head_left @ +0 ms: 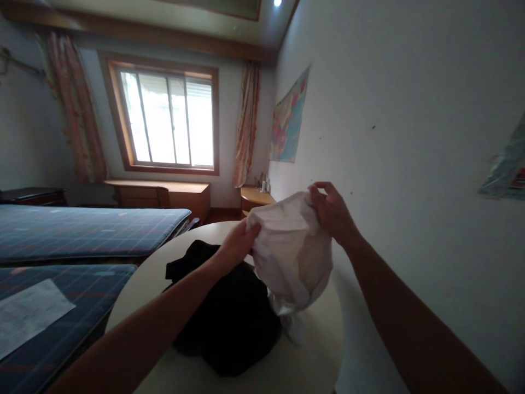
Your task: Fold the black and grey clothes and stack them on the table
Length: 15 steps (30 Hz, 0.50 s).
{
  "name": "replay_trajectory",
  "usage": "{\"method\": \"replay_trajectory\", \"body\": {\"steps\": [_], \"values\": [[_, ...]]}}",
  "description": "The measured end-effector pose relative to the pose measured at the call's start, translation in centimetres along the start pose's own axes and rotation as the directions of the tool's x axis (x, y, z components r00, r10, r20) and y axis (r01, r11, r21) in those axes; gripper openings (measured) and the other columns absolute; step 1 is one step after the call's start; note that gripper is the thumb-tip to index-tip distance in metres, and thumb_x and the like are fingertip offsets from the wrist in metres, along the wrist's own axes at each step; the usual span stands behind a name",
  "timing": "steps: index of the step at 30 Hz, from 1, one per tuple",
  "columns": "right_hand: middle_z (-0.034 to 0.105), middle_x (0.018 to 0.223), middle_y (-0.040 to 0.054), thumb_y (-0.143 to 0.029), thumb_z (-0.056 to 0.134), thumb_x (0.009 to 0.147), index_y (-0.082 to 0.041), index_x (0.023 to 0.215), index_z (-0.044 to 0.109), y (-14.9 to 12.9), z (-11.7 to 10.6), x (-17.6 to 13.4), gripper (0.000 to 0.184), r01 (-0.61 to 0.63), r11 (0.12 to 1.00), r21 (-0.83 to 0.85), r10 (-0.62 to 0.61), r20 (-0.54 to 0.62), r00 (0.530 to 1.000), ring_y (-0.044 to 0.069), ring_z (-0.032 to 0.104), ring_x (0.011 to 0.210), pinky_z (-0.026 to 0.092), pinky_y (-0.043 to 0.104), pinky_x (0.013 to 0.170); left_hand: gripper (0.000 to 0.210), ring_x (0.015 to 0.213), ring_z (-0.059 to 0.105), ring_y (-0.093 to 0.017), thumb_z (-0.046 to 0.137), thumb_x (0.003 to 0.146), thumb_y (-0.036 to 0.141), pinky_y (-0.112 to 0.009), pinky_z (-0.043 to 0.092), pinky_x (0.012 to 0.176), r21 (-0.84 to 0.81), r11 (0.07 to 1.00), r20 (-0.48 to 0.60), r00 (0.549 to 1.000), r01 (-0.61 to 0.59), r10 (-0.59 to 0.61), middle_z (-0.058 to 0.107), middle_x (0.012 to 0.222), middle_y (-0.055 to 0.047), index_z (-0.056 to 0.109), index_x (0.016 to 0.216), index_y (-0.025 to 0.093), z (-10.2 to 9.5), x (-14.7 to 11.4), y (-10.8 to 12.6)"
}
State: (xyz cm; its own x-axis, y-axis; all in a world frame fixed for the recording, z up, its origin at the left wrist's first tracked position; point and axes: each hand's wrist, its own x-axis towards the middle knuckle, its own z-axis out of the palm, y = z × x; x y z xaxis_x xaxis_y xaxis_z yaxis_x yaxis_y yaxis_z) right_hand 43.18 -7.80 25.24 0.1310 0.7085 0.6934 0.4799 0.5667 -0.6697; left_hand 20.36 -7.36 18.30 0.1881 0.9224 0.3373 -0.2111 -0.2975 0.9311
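A crumpled piece of thin white cloth (293, 251) hangs stretched between both hands above the round table; what kind of item it is I cannot tell. My left hand (240, 241) pinches its upper left corner, thumb in front. At the upper right corner, my right hand (329, 210) grips the edge with bent fingers. The lower end of the cloth droops close to the tabletop. Below and to the left lies a bunched black garment (233, 323), partly hidden behind my left forearm.
The round white table (143, 279) stands close to the right wall (402, 164). On the left are beds with plaid mattresses (90, 232), one bearing a paper sheet (35, 312). A wooden desk (184, 191) sits under the window (168, 117); a map (289, 120) hangs on the wall.
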Motion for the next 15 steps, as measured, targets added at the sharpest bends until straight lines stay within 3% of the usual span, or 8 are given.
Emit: {"method": "replay_trajectory", "body": {"steps": [2,5,8,11,15], "values": [[0.062,0.084,0.0006,-0.067,0.064,0.077,-0.022,0.115,0.052,0.9,-0.9,-0.4,0.061,0.014,0.993,-0.121,-0.001,0.105,0.994,0.014,0.058,0.064,0.045,0.026,0.057,0.037,0.063,0.059,-0.015,0.079,0.067,0.047,-0.025,0.046,0.059,-0.098,0.994,-0.013,0.999,0.038,-0.039,0.066,0.073,0.000,0.067,0.085,0.018,-1.6,1.1,1.2],[0.060,0.108,0.0052,-0.053,0.081,0.062,-0.024,0.125,0.047,2.5,-1.4,-1.6,0.078,0.108,0.950,-0.293,-0.016,0.302,0.953,0.019,0.063,0.082,0.050,0.033,0.075,0.040,0.061,0.057,-0.012,0.082,0.064,0.045,-0.023,0.045,0.058,-0.112,0.989,-0.018,0.995,0.101,-0.103,0.064,0.071,0.002,0.064,0.087,0.017,-3.4,2.0,2.5],[0.057,0.118,0.0078,-0.029,0.077,0.063,-0.023,0.125,0.046,4.4,-1.0,-2.8,0.070,0.191,0.936,-0.296,-0.046,0.434,0.900,0.020,0.062,0.091,0.051,0.034,0.082,0.040,0.062,0.056,-0.011,0.081,0.065,0.042,-0.022,0.043,0.059,-0.039,0.995,-0.032,0.995,0.094,-0.096,0.064,0.071,0.002,0.064,0.091,0.017,-4.3,2.4,2.7],[0.062,0.111,0.0084,-0.013,0.065,0.064,-0.023,0.120,0.047,6.7,-1.0,-3.5,0.060,0.095,0.939,-0.330,0.066,0.446,0.893,0.018,0.062,0.084,0.051,0.029,0.070,0.035,0.059,0.054,-0.011,0.079,0.067,0.042,-0.022,0.041,0.057,0.003,0.999,-0.105,0.993,0.048,-0.047,0.062,0.068,0.003,0.064,0.087,0.017,-5.2,2.8,2.2],[0.067,0.080,0.0049,-0.017,0.063,0.068,-0.020,0.093,0.058,9.3,-2.0,-3.5,0.026,-0.114,0.881,-0.459,0.271,0.292,0.917,0.016,0.060,0.068,0.046,0.025,0.060,0.031,0.057,0.051,-0.010,0.075,0.068,0.042,-0.021,0.037,0.054,0.029,0.999,-0.270,0.963,-0.014,0.021,0.059,0.065,0.004,0.064,0.083,0.016,-7.3,3.5,1.6]]}}
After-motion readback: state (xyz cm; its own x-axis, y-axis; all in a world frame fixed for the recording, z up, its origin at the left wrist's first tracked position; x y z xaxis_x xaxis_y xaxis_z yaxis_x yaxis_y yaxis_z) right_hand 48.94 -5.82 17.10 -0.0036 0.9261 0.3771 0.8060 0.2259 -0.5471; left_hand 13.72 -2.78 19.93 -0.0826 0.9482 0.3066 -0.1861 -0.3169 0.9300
